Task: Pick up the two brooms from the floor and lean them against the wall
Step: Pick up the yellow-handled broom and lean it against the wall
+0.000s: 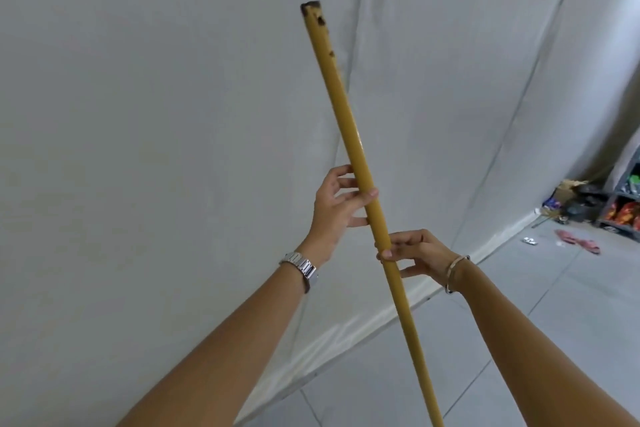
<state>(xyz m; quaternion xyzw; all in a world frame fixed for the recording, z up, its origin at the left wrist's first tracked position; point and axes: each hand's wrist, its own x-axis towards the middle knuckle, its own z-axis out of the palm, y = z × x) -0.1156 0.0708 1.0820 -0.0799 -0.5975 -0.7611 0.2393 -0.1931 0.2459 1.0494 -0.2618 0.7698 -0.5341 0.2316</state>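
Note:
A yellow broom handle (341, 104) rises nearly upright through the middle of the view, its worn, dark-spotted top end near the white wall (138, 114). My left hand (337, 208) grips the handle about halfway up, thumb across the front. Just below it, my right hand (419, 251) pinches the handle with fingertips. The broom's head is out of frame at the bottom. No second broom shows.
Pale floor tiles (554, 305) spread out at the lower right. At the far right stand a dark shelf (623, 208) with bright packets and a cardboard box (568, 189), with a pink rag (578, 241) and litter on the floor before them.

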